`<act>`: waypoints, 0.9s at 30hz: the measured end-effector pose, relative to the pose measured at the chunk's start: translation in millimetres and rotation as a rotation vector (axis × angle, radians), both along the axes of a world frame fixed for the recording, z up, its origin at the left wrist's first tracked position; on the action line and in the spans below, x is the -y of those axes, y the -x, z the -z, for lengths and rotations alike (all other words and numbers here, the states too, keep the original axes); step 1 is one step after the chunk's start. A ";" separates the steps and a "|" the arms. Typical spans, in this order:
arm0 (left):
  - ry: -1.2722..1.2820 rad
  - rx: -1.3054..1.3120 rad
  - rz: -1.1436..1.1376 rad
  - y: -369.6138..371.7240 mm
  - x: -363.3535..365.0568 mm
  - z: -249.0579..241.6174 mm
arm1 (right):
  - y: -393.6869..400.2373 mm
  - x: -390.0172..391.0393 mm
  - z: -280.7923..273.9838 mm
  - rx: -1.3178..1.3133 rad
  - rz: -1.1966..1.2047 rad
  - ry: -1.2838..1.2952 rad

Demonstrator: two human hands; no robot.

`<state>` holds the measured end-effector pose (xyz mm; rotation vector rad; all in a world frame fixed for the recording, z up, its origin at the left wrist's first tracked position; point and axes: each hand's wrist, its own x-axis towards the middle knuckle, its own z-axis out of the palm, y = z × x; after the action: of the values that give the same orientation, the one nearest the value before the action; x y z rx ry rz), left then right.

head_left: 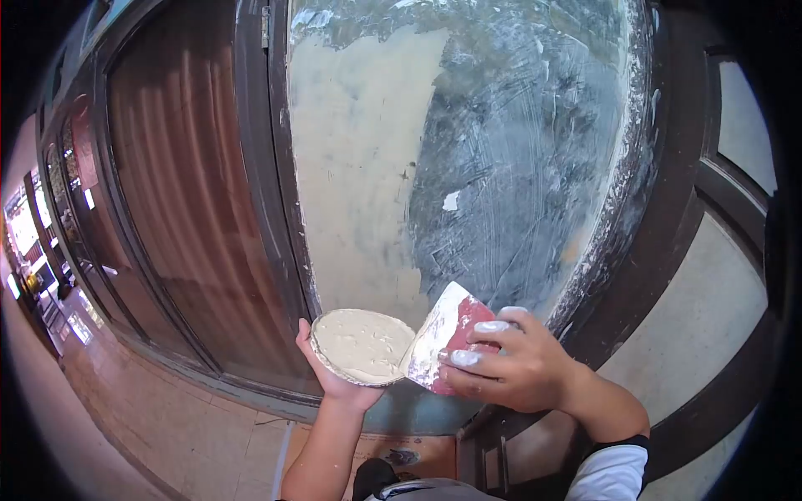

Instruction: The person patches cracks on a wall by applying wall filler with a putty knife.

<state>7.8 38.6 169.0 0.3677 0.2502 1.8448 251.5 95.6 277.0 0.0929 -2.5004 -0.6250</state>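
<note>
My left hand [338, 380] holds a round bowl of cream-coloured putty [361, 344] from beneath and the side, its thumb up along the left rim. My right hand [522, 363] grips a red putty spreader [451, 338], whose face is smeared white. The spreader's lower left edge meets the bowl's right rim. White putty coats several fingertips of my right hand. Ahead stands a wall panel [510, 184], with smooth cream putty [359, 167] over its left part and streaked grey-blue surface on the right.
A dark wooden frame [271, 167] borders the panel on the left, beside a window with a brown curtain [180, 167]. On the right is a dark door with pale panels [693, 292]. Cardboard [422, 451] lies on the tiled floor [209, 434] below.
</note>
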 end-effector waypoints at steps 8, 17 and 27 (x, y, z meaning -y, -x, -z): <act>0.027 0.005 -0.044 -6.2 -11.2 10.9 | -0.8 -1.7 6.2 -0.024 -0.053 0.041; 0.050 0.000 -0.050 -18.6 -25.5 20.3 | -2.3 -2.3 13.3 -0.067 -0.053 0.069; 0.073 -0.017 -0.018 -32.2 -29.6 36.1 | 2.4 -13.6 1.5 -0.224 -0.033 0.168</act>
<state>40.0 68.3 132.9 0.3315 0.3325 1.8451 249.2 109.1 275.5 0.0012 -2.3175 -0.3868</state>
